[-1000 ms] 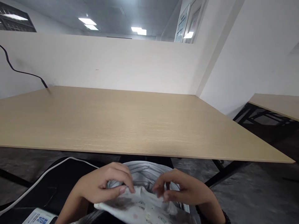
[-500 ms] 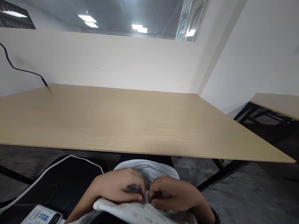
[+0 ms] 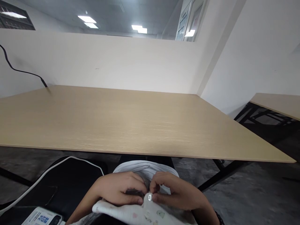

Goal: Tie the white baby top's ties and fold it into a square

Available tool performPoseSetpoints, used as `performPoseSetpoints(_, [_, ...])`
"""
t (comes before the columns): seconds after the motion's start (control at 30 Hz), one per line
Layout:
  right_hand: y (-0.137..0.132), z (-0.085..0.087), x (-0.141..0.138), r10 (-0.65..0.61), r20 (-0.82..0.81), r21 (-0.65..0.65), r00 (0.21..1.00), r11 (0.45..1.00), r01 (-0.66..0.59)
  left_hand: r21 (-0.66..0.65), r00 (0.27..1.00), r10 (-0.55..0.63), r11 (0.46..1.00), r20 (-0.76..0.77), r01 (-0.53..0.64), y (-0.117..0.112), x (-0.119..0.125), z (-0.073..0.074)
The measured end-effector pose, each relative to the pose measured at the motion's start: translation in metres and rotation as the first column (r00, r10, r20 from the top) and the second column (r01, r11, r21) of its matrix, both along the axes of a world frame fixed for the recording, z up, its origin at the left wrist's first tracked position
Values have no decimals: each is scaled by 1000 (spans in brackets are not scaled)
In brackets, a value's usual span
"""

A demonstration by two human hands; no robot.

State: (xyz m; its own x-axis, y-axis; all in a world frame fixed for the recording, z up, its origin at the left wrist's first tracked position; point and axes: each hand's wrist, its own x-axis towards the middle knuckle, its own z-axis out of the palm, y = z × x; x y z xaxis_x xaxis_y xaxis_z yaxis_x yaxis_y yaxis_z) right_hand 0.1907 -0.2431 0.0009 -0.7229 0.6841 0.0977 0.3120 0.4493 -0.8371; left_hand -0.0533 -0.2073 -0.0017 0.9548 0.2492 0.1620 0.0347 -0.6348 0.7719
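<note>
Closely, left hand (image 3: 122, 187) and right hand (image 3: 179, 192) pinch white cloth (image 3: 140, 213) (pastel-printed, pale button (image 3: 150, 197)).

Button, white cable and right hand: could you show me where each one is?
Button (image 3: 150, 197): head view, middle of its round face.
White cable (image 3: 70, 157): head view, top of its bend.
Right hand (image 3: 178, 190): head view, back of the hand.

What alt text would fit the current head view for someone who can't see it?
A person's left hand and right hand are close together at white patterned cloth, the right one beside a small round button. Beyond them is a pale wooden desk.
</note>
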Motion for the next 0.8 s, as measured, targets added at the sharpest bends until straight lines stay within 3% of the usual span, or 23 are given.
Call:
performPoseSetpoints(0.07, [0,4,0,-106,57,33,993,994,104,-22,999,52,998,16,-51,0,1,1])
performPoseSetpoints(0.17, [5,3,-2,-231,76,48,970,973,228,-66,975,221,973,7,-220,0,3,3])
performPoseSetpoints(0.33, [13,-7,-9,-280,-36,117,959,952,283,-147,891,454,880,-17,-452,-4,5,4])
performPoseSetpoints(0.6, [5,-1,-10,-294,-25,145,955,945,294,-165,855,519,841,-26,-515,-6,7,1])
performPoseSetpoints(0.8, [-7,11,-8,-315,-63,-46,947,949,313,-210,845,535,826,1,-523,-6,8,2])
